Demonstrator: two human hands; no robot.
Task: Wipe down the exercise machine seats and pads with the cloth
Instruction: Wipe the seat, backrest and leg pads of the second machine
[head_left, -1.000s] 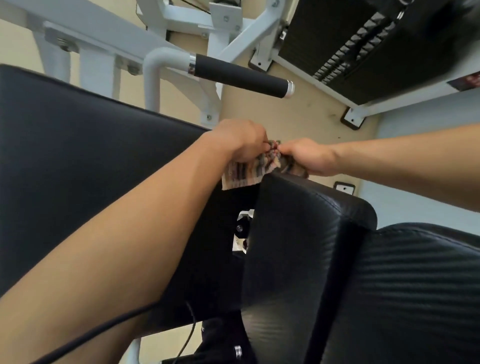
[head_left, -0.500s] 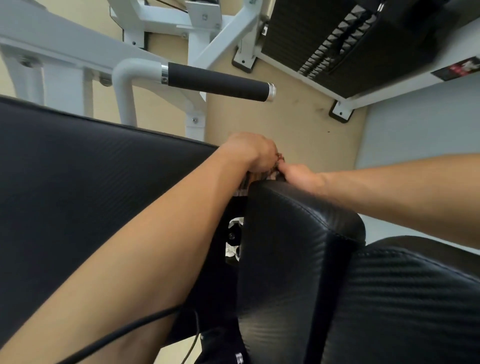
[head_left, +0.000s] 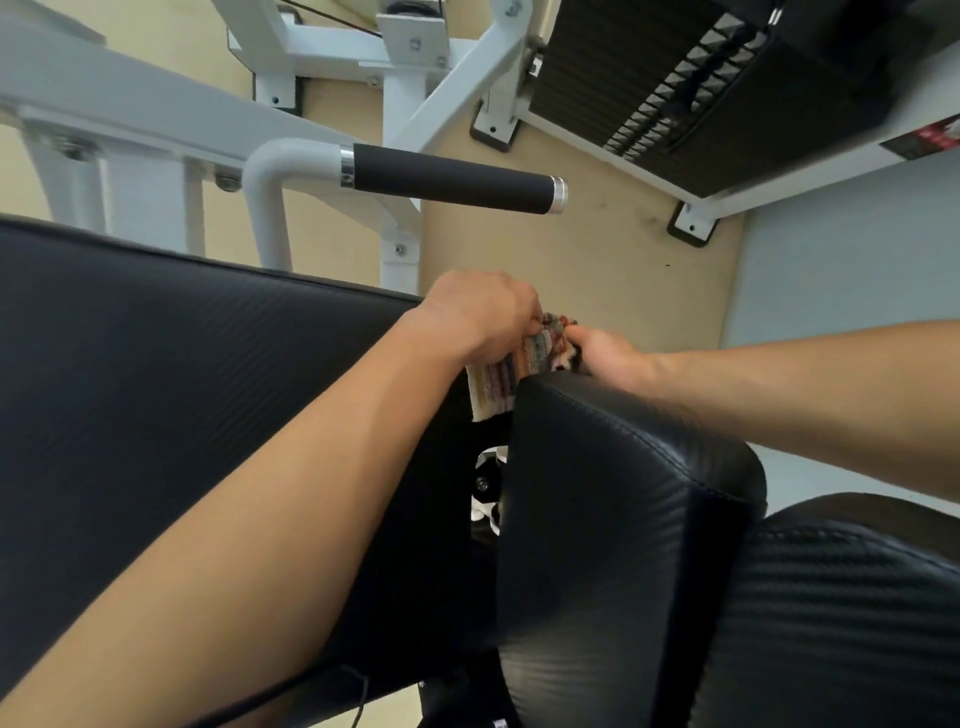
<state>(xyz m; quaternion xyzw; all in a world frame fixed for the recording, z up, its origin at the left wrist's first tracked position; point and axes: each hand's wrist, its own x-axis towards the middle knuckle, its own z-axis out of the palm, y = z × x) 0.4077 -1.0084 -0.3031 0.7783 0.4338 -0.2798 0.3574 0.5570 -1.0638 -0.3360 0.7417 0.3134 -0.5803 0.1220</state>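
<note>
While both hands meet just past the far end of the narrow black pad, the striped cloth hangs bunched between them. Left hand comes in over the wide black pad w/ knuckles up, fingers curled shut on the cloth's upper left part. Right hand reaches in from the right, forearm crossing above the pad's far end, fingers pinched closed on the cloth's right edge. Cloth's lower corner droops into the gap btwn wide pad & narrow pad, right by the narrow pad's end; can't tell whether it presses on the vinyl. A third black pad w/ ribbed texture sits lower right, beside the narrow one. Beyond the hands: black foam-grip handle on a white tube, white machine frame, weight stack upper right, tan floor underneath.
</note>
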